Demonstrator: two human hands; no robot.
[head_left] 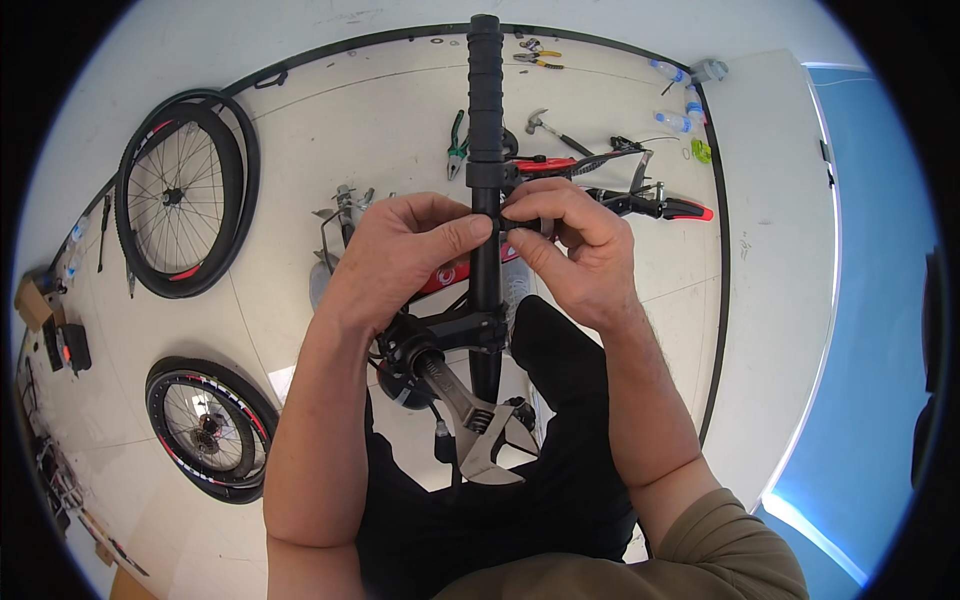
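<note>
A black bicycle handlebar point(486, 262) runs away from me, its ribbed grip point(486, 95) at the far end. My left hand point(402, 250) closes on the bar just below the grip, its thumb pressed to the bar's left side. Opposite it, my right hand point(578, 245) pinches a small black clamp-like part point(528, 226) against the bar; its exact kind is partly hidden by fingers. Nearer me, the black stem point(465, 331) holds the bar. An adjustable wrench point(488, 438) sits at the stem with its jaw towards me, touched by neither hand.
The red bicycle frame point(443, 277) lies beneath my hands. Two wheels point(182, 195) point(213, 430) lie on the left floor. Beyond are green-handled pliers point(457, 146), a hammer point(558, 132) and yellow-handled pliers point(538, 60). Plastic bottles point(673, 122) stand or lie near the far right wall.
</note>
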